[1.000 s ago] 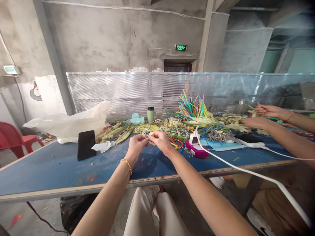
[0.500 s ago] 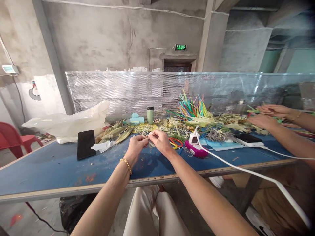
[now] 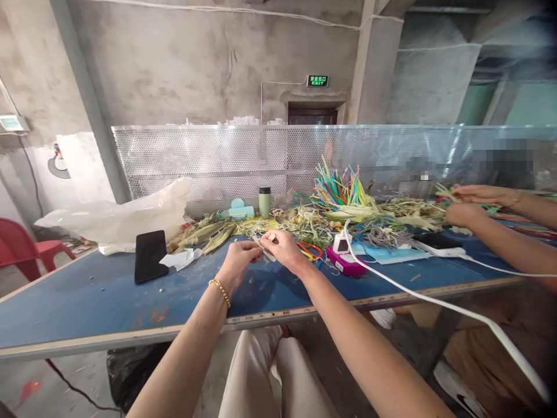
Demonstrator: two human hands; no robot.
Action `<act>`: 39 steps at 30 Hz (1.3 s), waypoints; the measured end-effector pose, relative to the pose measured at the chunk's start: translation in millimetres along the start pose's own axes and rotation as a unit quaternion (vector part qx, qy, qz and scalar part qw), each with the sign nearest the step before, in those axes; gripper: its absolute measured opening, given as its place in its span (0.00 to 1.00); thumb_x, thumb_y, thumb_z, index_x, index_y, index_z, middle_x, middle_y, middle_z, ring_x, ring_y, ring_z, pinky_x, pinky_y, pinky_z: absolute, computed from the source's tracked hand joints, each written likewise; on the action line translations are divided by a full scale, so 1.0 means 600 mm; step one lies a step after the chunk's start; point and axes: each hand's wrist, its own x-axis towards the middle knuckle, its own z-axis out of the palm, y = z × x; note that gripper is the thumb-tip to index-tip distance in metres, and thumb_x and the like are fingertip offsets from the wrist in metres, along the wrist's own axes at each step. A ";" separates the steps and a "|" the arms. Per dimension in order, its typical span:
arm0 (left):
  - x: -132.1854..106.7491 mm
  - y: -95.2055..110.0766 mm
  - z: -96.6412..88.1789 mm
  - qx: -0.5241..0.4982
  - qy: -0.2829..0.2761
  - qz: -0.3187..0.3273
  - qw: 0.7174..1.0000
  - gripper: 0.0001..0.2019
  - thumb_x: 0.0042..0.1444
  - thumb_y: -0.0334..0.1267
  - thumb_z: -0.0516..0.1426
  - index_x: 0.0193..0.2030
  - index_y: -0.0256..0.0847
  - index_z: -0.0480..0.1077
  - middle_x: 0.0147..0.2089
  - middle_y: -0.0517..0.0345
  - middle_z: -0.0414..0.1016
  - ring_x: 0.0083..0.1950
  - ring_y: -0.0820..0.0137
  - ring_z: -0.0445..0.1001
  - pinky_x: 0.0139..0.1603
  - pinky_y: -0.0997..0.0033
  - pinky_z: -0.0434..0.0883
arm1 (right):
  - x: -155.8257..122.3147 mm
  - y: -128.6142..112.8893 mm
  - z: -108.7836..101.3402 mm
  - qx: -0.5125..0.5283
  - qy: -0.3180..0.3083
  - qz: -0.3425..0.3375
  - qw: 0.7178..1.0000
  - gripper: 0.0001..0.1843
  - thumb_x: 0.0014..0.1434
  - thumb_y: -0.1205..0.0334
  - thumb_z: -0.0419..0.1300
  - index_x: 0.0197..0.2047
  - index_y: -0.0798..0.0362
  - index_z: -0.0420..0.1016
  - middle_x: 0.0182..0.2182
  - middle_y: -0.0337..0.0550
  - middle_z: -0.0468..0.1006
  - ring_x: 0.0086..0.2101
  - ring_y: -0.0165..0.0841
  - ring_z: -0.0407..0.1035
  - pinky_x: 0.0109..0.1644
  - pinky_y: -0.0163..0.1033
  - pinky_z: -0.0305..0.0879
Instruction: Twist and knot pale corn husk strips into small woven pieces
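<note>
My left hand (image 3: 238, 262) and my right hand (image 3: 284, 251) meet above the blue table, fingertips close together and pinched. Between them is a thin pale strip (image 3: 266, 255), which looks like dried corn husk; its ends stick out past the fingers. A small pale bit shows at my right fingertips. How the strip runs inside the fingers is hidden. Just beyond my hands lie loose corn husks (image 3: 220, 239) and a tangle of shredded husk (image 3: 311, 220). Orange and yellow cords (image 3: 310, 251) lie right of my right hand.
A black phone (image 3: 150, 256), crumpled tissue (image 3: 180, 258) and white plastic bag (image 3: 117, 217) are on the left. A green tumbler (image 3: 264, 203) and colourful pipe cleaners (image 3: 339, 188) stand behind. A magenta box (image 3: 347, 261) and white cable (image 3: 418, 299) are right, near another person's hands (image 3: 474, 206).
My fingers have shifted slightly on the strip, and more of it now shows around the fingertips. The view has moved a little. The other person's hands have shifted slightly.
</note>
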 end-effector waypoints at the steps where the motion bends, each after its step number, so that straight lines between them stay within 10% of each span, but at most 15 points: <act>1: 0.000 -0.001 0.000 0.003 0.001 0.002 1.000 0.03 0.38 0.32 0.61 0.20 0.34 0.74 0.20 0.58 0.70 0.24 0.75 0.66 0.28 0.74 0.61 | 0.000 0.000 0.000 0.000 -0.006 -0.002 1.000 0.09 0.56 0.58 0.59 0.28 0.54 0.73 0.20 0.36 0.70 0.24 0.29 0.62 0.30 0.34 0.57; 13: -0.008 0.014 0.001 0.003 0.003 -0.049 0.999 0.13 0.46 0.37 0.64 0.38 0.34 0.79 0.29 0.56 0.77 0.24 0.72 0.75 0.25 0.75 0.61 | -0.001 -0.006 -0.005 0.126 0.001 0.043 0.991 0.10 0.52 0.55 0.62 0.30 0.54 0.72 0.25 0.38 0.73 0.24 0.29 0.65 0.28 0.35 0.63; 39: 0.014 -0.027 -0.002 0.106 -0.028 0.065 0.992 0.10 0.46 0.42 0.65 0.28 0.36 0.80 0.23 0.54 0.77 0.26 0.68 0.72 0.30 0.70 0.69 | -0.002 0.009 0.009 -0.028 0.065 0.022 0.997 0.04 0.53 0.62 0.58 0.28 0.52 0.68 0.25 0.39 0.74 0.28 0.32 0.68 0.35 0.37 0.63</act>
